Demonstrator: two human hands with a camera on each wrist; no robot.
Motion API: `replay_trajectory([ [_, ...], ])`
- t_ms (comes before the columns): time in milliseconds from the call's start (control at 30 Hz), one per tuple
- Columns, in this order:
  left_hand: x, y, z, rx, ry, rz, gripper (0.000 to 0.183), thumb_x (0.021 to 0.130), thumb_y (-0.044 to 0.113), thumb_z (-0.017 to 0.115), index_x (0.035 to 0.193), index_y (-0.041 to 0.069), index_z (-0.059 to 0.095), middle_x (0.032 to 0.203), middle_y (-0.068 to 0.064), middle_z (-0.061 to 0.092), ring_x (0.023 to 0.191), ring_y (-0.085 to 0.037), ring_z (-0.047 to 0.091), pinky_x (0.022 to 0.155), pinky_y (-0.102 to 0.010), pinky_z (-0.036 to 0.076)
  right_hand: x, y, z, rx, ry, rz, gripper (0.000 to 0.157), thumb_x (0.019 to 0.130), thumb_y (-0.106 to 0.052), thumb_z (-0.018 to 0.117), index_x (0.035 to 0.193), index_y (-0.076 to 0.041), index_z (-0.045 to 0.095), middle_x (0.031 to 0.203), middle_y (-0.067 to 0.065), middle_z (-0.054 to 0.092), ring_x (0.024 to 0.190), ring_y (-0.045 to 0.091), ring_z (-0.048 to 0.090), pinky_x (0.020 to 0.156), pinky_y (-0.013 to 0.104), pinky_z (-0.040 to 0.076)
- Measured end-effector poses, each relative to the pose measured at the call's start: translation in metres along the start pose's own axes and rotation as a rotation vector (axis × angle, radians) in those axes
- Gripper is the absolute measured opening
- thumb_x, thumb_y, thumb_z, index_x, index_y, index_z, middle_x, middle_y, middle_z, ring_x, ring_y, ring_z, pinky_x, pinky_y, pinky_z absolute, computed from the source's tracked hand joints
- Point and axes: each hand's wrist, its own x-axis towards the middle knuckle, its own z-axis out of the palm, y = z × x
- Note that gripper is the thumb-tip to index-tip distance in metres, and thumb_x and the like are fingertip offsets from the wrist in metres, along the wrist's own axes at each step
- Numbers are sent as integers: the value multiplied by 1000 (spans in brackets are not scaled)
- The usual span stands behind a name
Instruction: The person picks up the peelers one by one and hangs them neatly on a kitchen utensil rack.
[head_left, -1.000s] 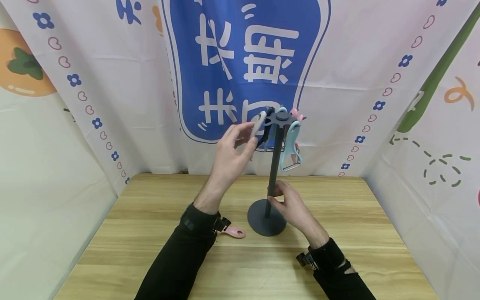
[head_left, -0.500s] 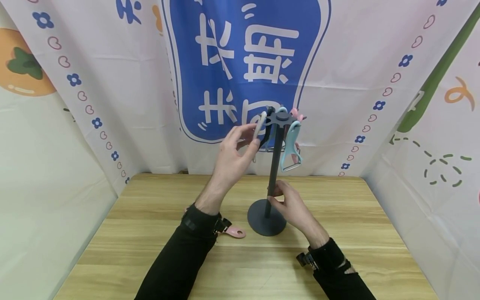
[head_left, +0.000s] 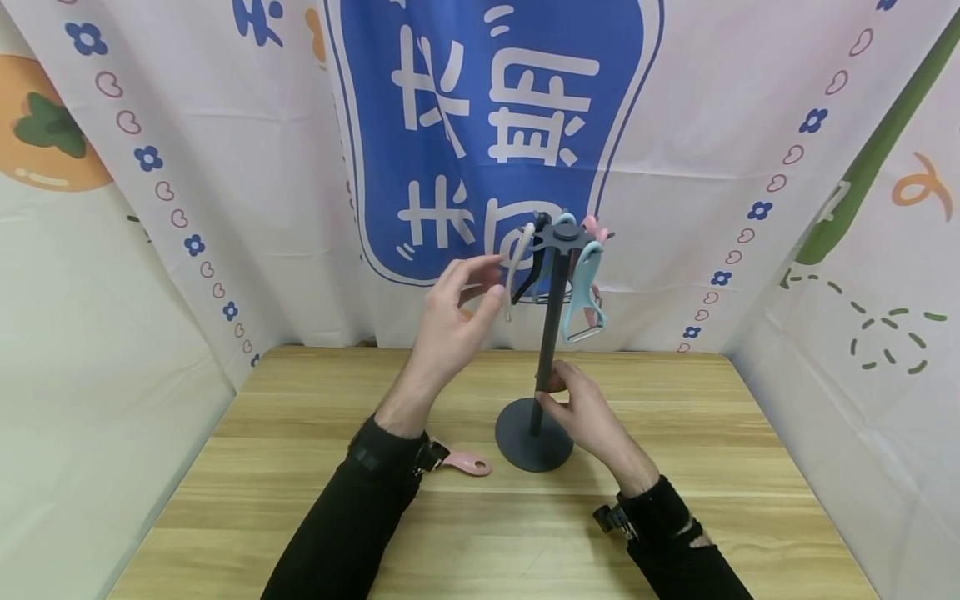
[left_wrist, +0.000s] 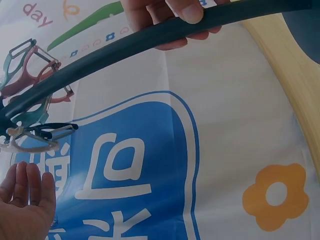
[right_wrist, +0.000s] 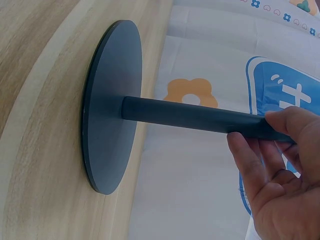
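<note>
A dark rack stand [head_left: 551, 333] rises from a round base, with several peelers hanging from its top. My right hand [head_left: 588, 412] grips the post low down, thumb and fingers around it in the right wrist view [right_wrist: 285, 170]. A light grey-white peeler [head_left: 517, 267] hangs on the rack's left side, beside a black peeler [head_left: 536, 271]. My left hand [head_left: 453, 325] is just left of the white peeler, fingers apart from it and holding nothing. On the front right hangs a light blue peeler [head_left: 583, 287]; pink ones are partly hidden behind.
A pink peeler [head_left: 468, 462] lies on the wooden table [head_left: 675, 533] left of the round base [head_left: 517, 446], partly covered by my left wrist strap. A printed curtain [head_left: 285, 183] hangs behind the table's far edge.
My left hand has let go of the white peeler and drawn back slightly left; the peeler stays hanging on the rack. The right hand has kept its place on the post.
</note>
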Motion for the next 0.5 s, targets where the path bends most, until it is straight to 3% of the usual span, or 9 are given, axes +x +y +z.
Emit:
replay_trajectory([
  [300, -12, -6, -16, 63, -12, -46, 47, 116, 22, 68, 161, 7, 66, 147, -18, 69, 143, -36, 70, 130, -53, 58, 0, 0, 0, -5, 1, 4, 27, 114, -6, 75, 140, -5, 70, 129, 17, 76, 125, 36, 79, 108, 61, 70],
  [500, -19, -10, -26, 139, -29, -38, 45, 116, 21, 69, 160, 8, 67, 150, -16, 70, 144, -36, 70, 130, -54, 57, 0, 0, 1, -6, 0, 5, 27, 114, -6, 75, 141, -4, 70, 129, 17, 76, 125, 37, 79, 108, 60, 70],
])
